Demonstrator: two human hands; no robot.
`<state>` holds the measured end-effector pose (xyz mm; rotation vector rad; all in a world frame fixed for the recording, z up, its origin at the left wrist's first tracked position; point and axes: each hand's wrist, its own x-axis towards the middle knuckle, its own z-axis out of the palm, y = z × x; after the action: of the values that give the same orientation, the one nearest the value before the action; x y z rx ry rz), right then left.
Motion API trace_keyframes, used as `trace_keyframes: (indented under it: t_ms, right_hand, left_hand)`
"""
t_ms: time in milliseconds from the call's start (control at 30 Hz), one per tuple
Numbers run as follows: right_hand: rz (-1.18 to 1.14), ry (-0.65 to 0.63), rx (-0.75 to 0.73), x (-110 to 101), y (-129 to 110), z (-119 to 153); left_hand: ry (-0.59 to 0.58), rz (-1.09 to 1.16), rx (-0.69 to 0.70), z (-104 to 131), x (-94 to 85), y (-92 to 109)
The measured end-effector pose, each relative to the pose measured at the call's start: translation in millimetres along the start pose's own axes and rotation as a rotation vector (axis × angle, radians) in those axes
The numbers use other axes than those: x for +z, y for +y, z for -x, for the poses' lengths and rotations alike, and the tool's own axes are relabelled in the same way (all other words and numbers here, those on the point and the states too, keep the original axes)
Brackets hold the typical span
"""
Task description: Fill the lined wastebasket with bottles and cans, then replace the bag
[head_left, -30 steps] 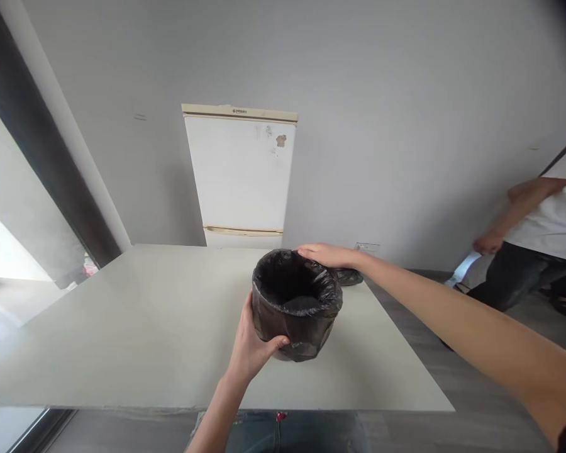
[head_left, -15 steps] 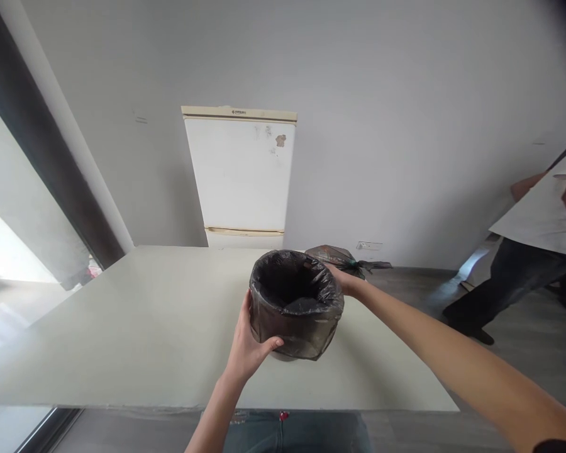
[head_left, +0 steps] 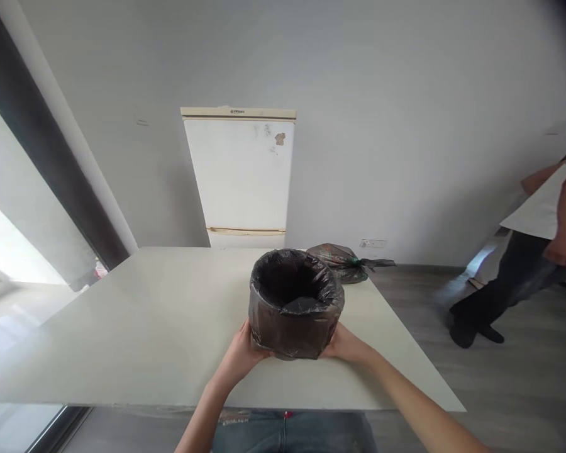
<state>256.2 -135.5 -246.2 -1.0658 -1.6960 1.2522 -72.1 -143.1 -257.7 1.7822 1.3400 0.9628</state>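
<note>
A trash can (head_left: 292,330) lined with a black plastic bag stands upright on the pale table, its mouth facing up toward me. The bag is folded over the rim and hangs down the outside. My left hand (head_left: 243,352) grips the lower left side, its fingertips partly hidden behind the bag. On the lower right side my right hand (head_left: 344,345) holds the can, most of its fingers out of sight. Just behind the can lies a knotted dark plastic bag (head_left: 337,259) with colourful contents showing through, its tied end pointing right.
The pale table (head_left: 170,327) stretches left and ends at a right edge near the can. Beyond it, a white fridge (head_left: 243,173) stands against the grey wall. At the right, another person (head_left: 532,251) in a white top and dark trousers is on the floor side.
My right hand has come down from the bag's far right rim to the can's lower right side. My left hand has slid lower. The other person at the right has shifted.
</note>
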Motion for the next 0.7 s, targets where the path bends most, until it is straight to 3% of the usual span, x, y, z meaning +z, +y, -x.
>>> trace_keyframes:
  t_ms: [200,467,700]
  right_hand:
    - [0.058,0.067,-0.175,24.1,0.2,-27.4]
    - [-0.075,0.060,-0.130,40.6,22.4,-56.0]
    - [-0.079,0.075,-0.165,48.8,32.3,-70.6]
  left_hand:
    - [0.015,-0.010,0.047,-14.0,-3.7,-9.7]
    - [0.111,-0.064,-0.012,-25.4,-17.0,-29.0]
    - [0.043,-0.083,0.013,-39.2,-27.6,-39.7]
